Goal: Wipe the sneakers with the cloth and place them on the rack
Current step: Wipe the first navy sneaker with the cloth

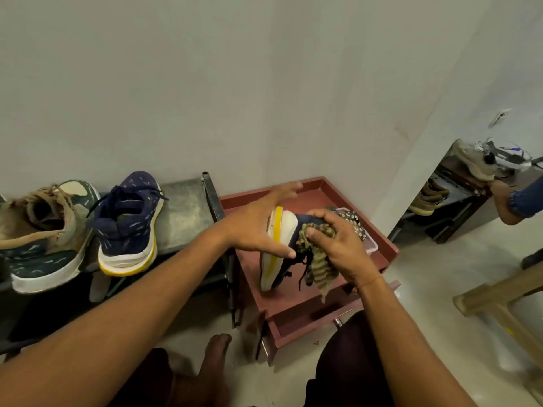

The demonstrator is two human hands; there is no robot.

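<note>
A navy sneaker (283, 230) with a white and yellow sole is held on its side above the red-brown table (320, 195). My left hand (258, 227) presses flat against its sole, thumb under the edge. My right hand (338, 245) grips an olive striped cloth (318, 259) against the sneaker's upper, with the laces dangling below. Its matching navy sneaker (129, 224) stands on the metal rack (185, 212) at left, heel towards me. Beside it sits a green and tan sneaker (44, 233).
A clear plastic box with a patterned fabric (357, 221) lies on the table behind the sneaker. The table's drawer (311, 321) is pulled open. A mirror at right reflects shoes. A wooden stool (499, 301) stands at far right. My bare foot (214, 362) rests on the floor.
</note>
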